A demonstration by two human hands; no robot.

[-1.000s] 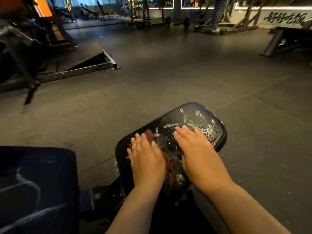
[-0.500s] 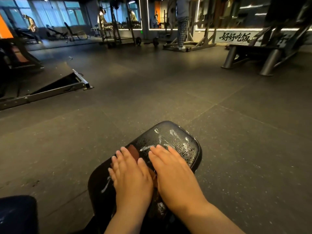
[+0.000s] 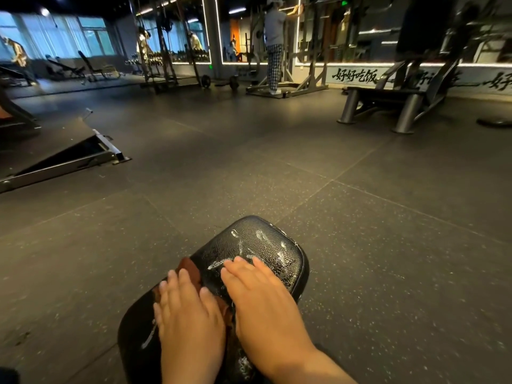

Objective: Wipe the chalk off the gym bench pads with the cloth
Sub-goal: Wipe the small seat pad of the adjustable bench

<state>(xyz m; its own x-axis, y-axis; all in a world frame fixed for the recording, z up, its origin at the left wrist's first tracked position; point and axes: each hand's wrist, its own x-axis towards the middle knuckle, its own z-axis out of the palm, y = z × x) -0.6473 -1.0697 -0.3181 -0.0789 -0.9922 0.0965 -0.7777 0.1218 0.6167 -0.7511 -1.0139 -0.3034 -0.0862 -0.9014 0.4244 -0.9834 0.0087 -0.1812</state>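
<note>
Flat-fingered left hand point(image 3: 191, 314) and right hand point(image 3: 266, 295) press brown fabric cloth point(image 3: 191, 268) on black vinyl pad point(image 3: 288, 261); push firmly through far white chalk point(image 3: 260, 235)

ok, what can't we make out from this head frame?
- Cloth: head view, mostly hidden under the left hand and right hand. Only brown strips show, so its extent is unclear.
- Pad: the near end runs under the hands and off the bottom edge, so chalk there cannot be judged.
- Right hand's palm: whether it is on cloth or bare pad is hidden by the hand itself.
- Distant person: too small for detail.
</note>
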